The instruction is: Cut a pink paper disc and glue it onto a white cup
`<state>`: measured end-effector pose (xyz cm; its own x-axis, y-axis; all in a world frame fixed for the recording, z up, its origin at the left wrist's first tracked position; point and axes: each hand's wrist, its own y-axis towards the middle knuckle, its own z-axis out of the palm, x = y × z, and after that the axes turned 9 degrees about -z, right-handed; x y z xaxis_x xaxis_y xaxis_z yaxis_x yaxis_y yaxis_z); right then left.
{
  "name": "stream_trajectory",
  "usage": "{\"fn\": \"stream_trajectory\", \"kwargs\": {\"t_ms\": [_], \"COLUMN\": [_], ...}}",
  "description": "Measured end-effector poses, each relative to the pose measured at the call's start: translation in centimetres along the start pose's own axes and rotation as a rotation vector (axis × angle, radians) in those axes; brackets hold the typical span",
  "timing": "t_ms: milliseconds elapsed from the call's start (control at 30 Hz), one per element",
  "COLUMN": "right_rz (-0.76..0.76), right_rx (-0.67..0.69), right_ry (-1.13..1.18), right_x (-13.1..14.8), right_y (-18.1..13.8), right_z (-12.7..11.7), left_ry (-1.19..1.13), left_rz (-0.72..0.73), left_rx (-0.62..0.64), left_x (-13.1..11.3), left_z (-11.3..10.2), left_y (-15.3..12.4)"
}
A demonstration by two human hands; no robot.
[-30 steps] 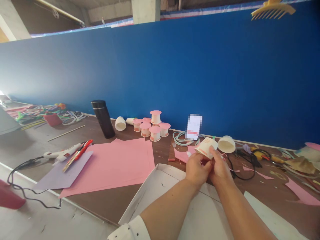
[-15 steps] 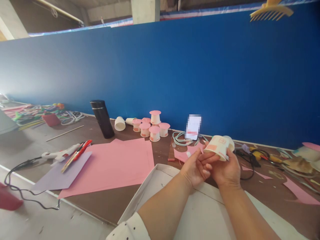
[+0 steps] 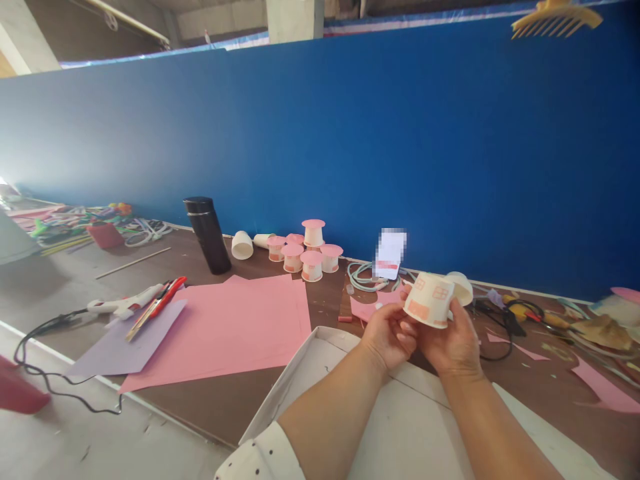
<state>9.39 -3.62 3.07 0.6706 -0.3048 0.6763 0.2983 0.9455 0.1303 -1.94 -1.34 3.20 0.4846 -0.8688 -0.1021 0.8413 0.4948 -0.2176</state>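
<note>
Between my two hands is a white paper cup (image 3: 431, 300), upside down, with windows and a door shape drawn on it in orange-red. My left hand (image 3: 390, 339) grips it low on the left side, fingers curled. Around its right side wraps my right hand (image 3: 454, 343), the thumb along the wall. Behind the held cup another white cup (image 3: 461, 289) lies on its side. Both hands are above the near edge of a shallow white cardboard tray (image 3: 320, 343). Scraps of pink paper (image 3: 367, 307) lie just beyond my left hand.
Several cups with pink paper discs on top (image 3: 312, 267) stand by the blue partition (image 3: 320, 147). Leftward are a black bottle (image 3: 209, 240), pink sheets (image 3: 240, 327), a red utility knife (image 3: 163, 300) and a glue gun (image 3: 125, 303). A phone (image 3: 391, 253) leans at the back.
The held cup has turned from tilted to nearly upright, upside down, showing more of its drawn windows. My left hand's fingers have closed in toward its side.
</note>
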Motion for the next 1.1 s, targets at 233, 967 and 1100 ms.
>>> {"fn": "stream_trajectory", "kwargs": {"t_ms": [233, 967, 1100], "right_rz": [-0.144, -0.159, -0.144], "right_rx": [-0.134, -0.254, -0.175], "right_ry": [-0.050, -0.460, -0.545], "right_x": [-0.3, -1.9, -2.8], "right_y": [1.2, 1.1, 0.8], "right_z": [-0.9, -0.5, -0.9], "left_ry": [0.066, -0.015, -0.013], "left_rz": [0.180, 0.815, 0.844], "left_rx": [-0.067, -0.205, -0.330], "left_x": [0.2, -7.4, -7.5], "left_z": [0.1, -1.6, -2.0], "left_y": [0.1, -2.6, -1.8]}}
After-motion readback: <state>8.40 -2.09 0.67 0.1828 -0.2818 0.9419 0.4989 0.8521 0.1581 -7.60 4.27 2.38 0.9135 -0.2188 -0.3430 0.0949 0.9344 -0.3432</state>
